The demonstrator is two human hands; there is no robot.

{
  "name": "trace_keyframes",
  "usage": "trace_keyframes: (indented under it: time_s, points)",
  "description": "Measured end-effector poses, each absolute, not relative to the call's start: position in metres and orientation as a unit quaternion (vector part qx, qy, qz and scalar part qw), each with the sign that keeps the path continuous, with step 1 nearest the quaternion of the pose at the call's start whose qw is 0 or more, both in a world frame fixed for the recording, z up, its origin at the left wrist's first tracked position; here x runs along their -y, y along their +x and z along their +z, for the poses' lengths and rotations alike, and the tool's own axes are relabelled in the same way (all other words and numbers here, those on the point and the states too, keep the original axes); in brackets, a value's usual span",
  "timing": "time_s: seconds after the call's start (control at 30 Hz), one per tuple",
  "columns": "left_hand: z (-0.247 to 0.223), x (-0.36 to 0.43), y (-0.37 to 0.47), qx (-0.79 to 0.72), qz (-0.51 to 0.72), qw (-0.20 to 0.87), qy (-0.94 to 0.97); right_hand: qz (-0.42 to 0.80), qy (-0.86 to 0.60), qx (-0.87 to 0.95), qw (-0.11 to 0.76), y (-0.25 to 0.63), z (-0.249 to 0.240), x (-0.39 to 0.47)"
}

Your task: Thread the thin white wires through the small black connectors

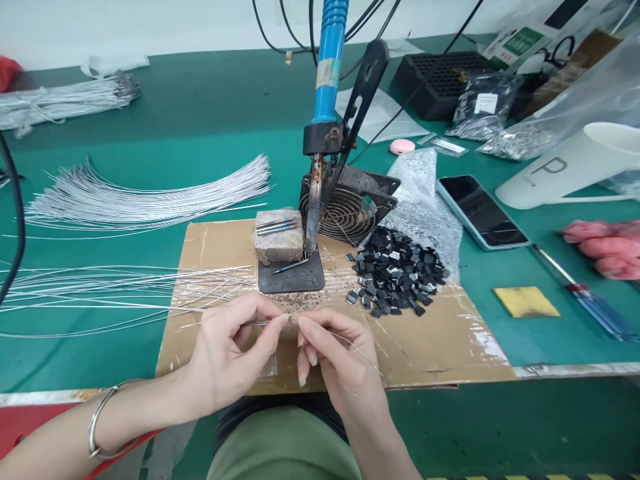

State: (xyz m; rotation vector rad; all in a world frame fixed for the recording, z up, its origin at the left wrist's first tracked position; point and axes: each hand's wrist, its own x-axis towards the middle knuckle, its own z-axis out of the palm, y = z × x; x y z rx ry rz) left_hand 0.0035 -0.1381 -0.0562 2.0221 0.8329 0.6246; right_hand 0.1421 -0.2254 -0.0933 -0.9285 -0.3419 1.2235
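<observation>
Taking the meeting fingertips as the dial's centre, with 12 straight ahead, the left hand (225, 360) comes in from 8 o'clock and the right hand (347, 363) from 5. The left fingers pinch a thin wire (257, 324) between thumb and forefinger, at the near part of a cardboard sheet (425, 353) on the green worktop (215, 133). The right fingers are closed in a pinch too, and a fine strand (360, 350) runs out of them toward 4 o'clock. The tips almost meet; what lies right between them is too small to make out.

Toward 12 o'clock is a dark base plate (290, 280), and above it a blue-handled soldering iron (325, 103) points downward. A worn block (280, 250) with slim metal rods (276, 227) on top sits between 11 and 12, and a fan (347, 213) stands at 1.

Loose white wires (100, 293) spread at 9 o'clock; a thicker wire bundle (165, 200) lies at 10. A heap of small black pieces (400, 277) is at 2 o'clock, with a phone (483, 213) beyond it. A yellow pad (525, 302) and a screwdriver (595, 307) lie at 3.
</observation>
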Motion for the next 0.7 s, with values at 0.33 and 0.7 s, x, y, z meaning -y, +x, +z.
trace_keyframes:
  time_s: [0.33, 0.7]
  points:
    - [-0.057, 0.136, 0.002, -0.366, 0.194, 0.523, 0.745, 0.543, -0.439, 0.181, 0.693, 0.148, -0.097, 0.228]
    - [-0.061, 0.139, 0.003, -0.349, 0.236, 0.479, 0.77, 0.552, -0.401, 0.116, 0.722, 0.137, -0.092, 0.223]
